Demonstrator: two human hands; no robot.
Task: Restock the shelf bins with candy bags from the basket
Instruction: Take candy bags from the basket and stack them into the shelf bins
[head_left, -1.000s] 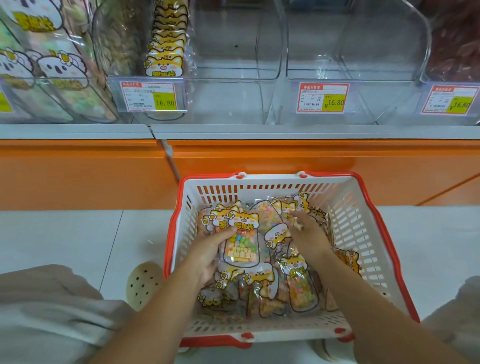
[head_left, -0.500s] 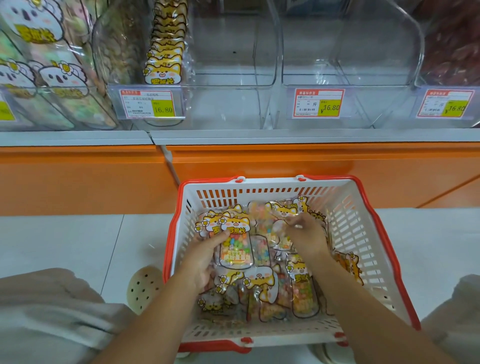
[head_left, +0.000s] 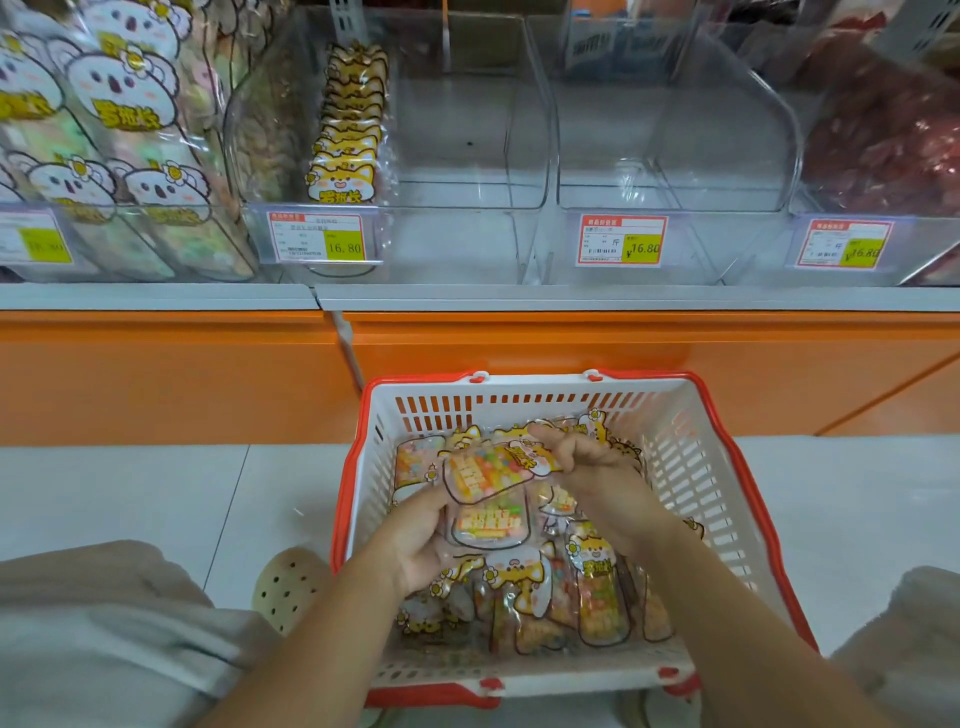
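A white basket with a red rim (head_left: 727, 467) stands on the floor below the shelf and holds several candy bags with yellow cat labels (head_left: 597, 597). My left hand (head_left: 421, 540) grips a small stack of candy bags (head_left: 488, 519) from below, over the basket. My right hand (head_left: 587, 457) pinches the cat-label end of another candy bag (head_left: 483, 470) and lays it sideways on top of that stack. On the shelf above, a clear bin (head_left: 467, 156) holds one row of the same cat bags (head_left: 348, 130) along its left side.
A second clear bin (head_left: 675, 156) stands to the right with nothing visible inside. Bins with koala-label bags (head_left: 119, 130) at left and red sweets (head_left: 893, 140) at right flank them. An orange shelf base (head_left: 156, 374) runs behind the basket. My knees frame both lower corners.
My right hand lifted a candy bag out of the basket and swung it left onto the stack in my left hand. Both hands rose a little. The camera tilted up.
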